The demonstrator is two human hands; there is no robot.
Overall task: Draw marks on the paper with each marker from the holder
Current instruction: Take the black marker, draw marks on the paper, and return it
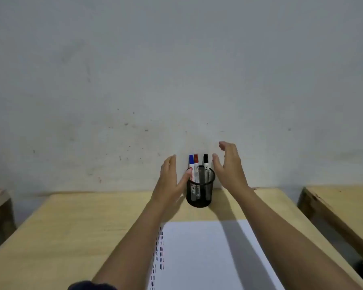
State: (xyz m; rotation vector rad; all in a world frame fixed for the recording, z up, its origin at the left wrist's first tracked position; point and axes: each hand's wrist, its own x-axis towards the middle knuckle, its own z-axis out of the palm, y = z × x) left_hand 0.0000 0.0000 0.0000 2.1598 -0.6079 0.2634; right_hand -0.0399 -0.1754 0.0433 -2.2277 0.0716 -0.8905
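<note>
In the head view, a black mesh holder (pixel 200 190) stands near the far edge of the table (pixel 92 218). It holds a blue marker (pixel 191 163), a red marker (pixel 196 164) and a black marker (pixel 206 164). The left hand (pixel 171 181) is spread wide, its thumb touching the rim. The right hand (pixel 228 168) is spread wide just beside it, holding nothing. The paper (pixel 197 258) lies at the near edge, with dashes along its left side.

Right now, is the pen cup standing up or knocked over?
Standing up: the pen cup sits on the table, three markers sticking out.

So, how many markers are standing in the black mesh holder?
3, all upright in the holder: the blue marker leftmost, the red marker touching it, the black marker at the right. None appears hidden.
</note>
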